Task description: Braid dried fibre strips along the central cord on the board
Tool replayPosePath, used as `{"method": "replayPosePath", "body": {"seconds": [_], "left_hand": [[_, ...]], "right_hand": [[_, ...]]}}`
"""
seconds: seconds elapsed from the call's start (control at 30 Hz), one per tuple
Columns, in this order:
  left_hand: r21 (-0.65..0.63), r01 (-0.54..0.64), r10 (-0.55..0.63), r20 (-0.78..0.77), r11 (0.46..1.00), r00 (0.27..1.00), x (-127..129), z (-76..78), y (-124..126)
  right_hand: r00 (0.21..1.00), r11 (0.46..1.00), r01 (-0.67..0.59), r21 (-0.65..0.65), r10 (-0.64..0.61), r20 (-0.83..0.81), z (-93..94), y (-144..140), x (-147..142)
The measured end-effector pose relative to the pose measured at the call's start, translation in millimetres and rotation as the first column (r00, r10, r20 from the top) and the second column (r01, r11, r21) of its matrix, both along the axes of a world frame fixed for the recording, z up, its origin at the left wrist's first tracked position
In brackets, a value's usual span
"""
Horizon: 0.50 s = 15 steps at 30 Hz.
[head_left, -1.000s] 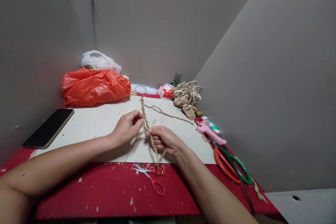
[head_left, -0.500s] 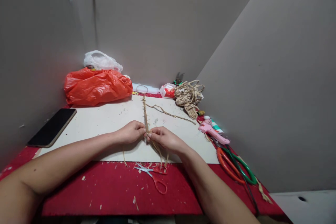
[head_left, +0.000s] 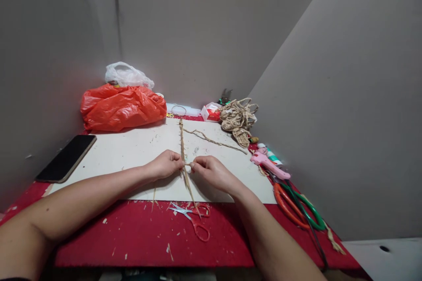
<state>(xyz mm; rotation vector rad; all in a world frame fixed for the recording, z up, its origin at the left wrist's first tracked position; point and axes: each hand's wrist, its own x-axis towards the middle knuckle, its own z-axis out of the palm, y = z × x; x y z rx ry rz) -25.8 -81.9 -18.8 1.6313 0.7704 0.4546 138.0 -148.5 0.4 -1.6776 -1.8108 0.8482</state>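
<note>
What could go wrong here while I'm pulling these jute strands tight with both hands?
The left hand and right hand pinch thin jute strands close together; a hard pull might fray or snap them. The small scissors lie open just below the wrists, so a slip might land a hand on the blades.

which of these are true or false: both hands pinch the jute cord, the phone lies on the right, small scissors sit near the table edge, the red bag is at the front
Both the left hand and right hand pinch the jute cord: true.
The phone lies on the right: false, it lies at the left.
The small scissors sit near the table's front edge: true.
The red plastic bag is at the front: false, it sits at the back by the wall.
</note>
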Motion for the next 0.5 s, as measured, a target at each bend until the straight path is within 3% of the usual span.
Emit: {"method": "replayPosePath", "body": {"seconds": [0.23, 0.5], "left_hand": [[-0.044, -0.011, 0.014, 0.064, 0.999, 0.998, 2.5, -7.4, -2.2], [-0.224, -0.058, 0.069, 0.045, 0.973, 0.997, 0.8, 3.2, -10.6]], "right_hand": [[0.987, 0.999, -0.048, -0.014, 0.045, -0.155, -1.7, -10.9, -23.1], [0.98, 0.99, 0.007, 0.139, -0.035, 0.196, -19.6, -16.7, -33.7]]}}
